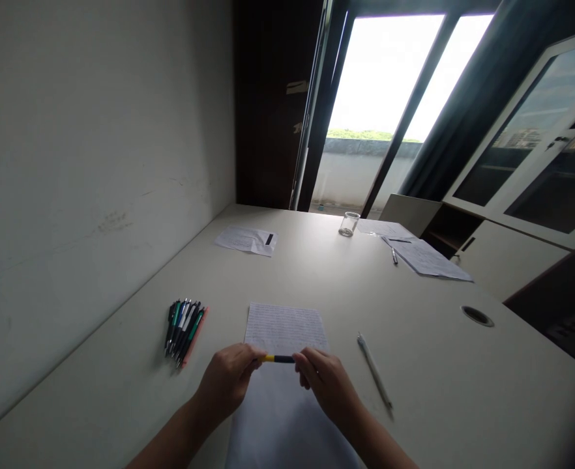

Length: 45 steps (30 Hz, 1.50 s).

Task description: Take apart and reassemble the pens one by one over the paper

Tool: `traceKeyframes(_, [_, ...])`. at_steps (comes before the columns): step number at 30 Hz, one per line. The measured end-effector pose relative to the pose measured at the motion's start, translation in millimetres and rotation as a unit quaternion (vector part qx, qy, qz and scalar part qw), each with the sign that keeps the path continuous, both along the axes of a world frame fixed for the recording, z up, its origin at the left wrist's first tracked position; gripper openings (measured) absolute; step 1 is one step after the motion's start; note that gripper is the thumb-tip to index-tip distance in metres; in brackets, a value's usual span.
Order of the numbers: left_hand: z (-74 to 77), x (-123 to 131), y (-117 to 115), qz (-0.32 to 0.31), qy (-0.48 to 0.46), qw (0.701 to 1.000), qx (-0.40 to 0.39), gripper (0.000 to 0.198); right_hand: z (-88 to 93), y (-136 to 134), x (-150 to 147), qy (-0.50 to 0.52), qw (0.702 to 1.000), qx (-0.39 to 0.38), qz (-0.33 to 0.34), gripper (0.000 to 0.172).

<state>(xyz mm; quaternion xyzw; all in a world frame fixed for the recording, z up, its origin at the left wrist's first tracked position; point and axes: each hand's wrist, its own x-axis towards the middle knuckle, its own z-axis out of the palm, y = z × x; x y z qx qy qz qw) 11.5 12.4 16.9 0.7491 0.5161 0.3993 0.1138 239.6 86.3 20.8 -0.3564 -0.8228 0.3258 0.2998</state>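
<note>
A yellow and dark pen [280, 359] lies level between my two hands, above a sheet of written paper [287, 326]. The fingers of my left hand [229, 378] pinch its yellow end. At the dark end, the fingertips of my right hand [327, 383] are closed on it. Both tips of the pen are hidden by my fingers. A white pen [375, 372] rests on the table to the right of my right hand. To the left of the paper, several pens [184, 332] sit side by side in a bunch, mostly dark and green, with a pinkish-red one at the edge.
The white table [307, 273] meets a wall on the left. Toward its far side are a crumpled sheet [246, 240], a glass jar [349, 224], and papers [429, 257] with a pen [394, 256]. A round cable hole [477, 316] is at the right.
</note>
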Motion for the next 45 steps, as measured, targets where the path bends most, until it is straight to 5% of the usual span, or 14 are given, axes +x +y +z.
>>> traceKeyframes(4, [-2.5, 0.6, 0.6, -0.01, -0.002, 1.0, 0.005, 0.019, -2.2, 2.5, 1.0, -0.033, 0.999, 0.008, -0.006, 0.055])
traceKeyframes(14, [-5.3, -0.7, 0.3, 0.01, -0.024, 0.999, -0.026, 0.02, 4.4, 8.6, 8.6, 0.08, 0.996, 0.045, 0.018, 0.023])
traceKeyframes(25, [-8.8, 3.0, 1.3, -0.008, -0.016, 1.0, -0.02, 0.018, -3.9, 0.9, 6.8, -0.052, 0.987, 0.15, -0.018, 0.053])
traceKeyframes(34, [-10.7, 3.2, 2.7, -0.009, -0.036, 0.999, -0.018, 0.019, -12.9, -2.0, 15.8, 0.037, 0.991, 0.125, -0.009, 0.027])
traceKeyframes(45, [-9.1, 6.5, 2.0, -0.044, -0.016, 0.999, -0.008, 0.017, -10.8, -10.7, 14.5, -0.059, 0.984, 0.165, -0.029, 0.036])
